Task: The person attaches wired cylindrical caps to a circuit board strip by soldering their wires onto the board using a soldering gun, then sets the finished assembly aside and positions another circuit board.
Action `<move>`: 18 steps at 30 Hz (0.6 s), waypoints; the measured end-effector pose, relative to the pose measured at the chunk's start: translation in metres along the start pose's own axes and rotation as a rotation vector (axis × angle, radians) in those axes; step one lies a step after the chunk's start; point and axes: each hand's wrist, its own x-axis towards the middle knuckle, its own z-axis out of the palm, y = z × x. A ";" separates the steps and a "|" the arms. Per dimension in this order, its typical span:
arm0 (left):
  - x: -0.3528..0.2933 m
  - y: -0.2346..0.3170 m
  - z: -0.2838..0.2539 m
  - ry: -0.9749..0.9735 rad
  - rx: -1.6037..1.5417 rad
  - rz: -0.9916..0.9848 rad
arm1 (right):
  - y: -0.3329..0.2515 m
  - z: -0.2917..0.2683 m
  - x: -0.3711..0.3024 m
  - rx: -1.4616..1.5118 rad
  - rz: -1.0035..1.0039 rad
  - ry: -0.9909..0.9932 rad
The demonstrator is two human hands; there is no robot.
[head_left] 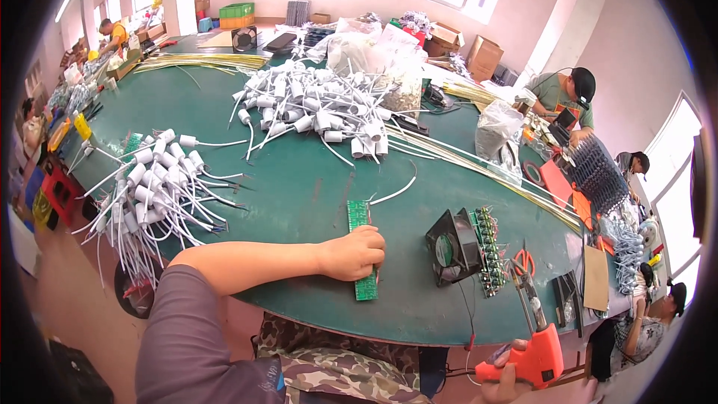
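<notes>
My left hand (353, 254) is closed over the middle of a narrow green circuit board strip (366, 288), which lies on the green table with both ends showing. From the far end of the strip a white wire (396, 193) curves off to the right. At the lower right, my right hand (502, 387) grips an orange-red soldering gun (535, 359), its metal tip pointing up and away over the table edge. Between the hands stand a black square fan (452, 248) and, beside it, a board strip (490, 251) crowded with small parts.
Piles of white cylinders with wire leads lie at left (153, 179) and far centre (314, 105). Scissors (525, 260), a black holder (567, 303) and cardboard (596, 277) sit at right. Long thin rods (486, 172) cross the table. Co-workers (561, 97) sit around it.
</notes>
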 end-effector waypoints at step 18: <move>0.049 -0.263 -0.209 -0.280 0.618 -1.292 | 0.019 0.001 0.007 -0.056 0.163 0.071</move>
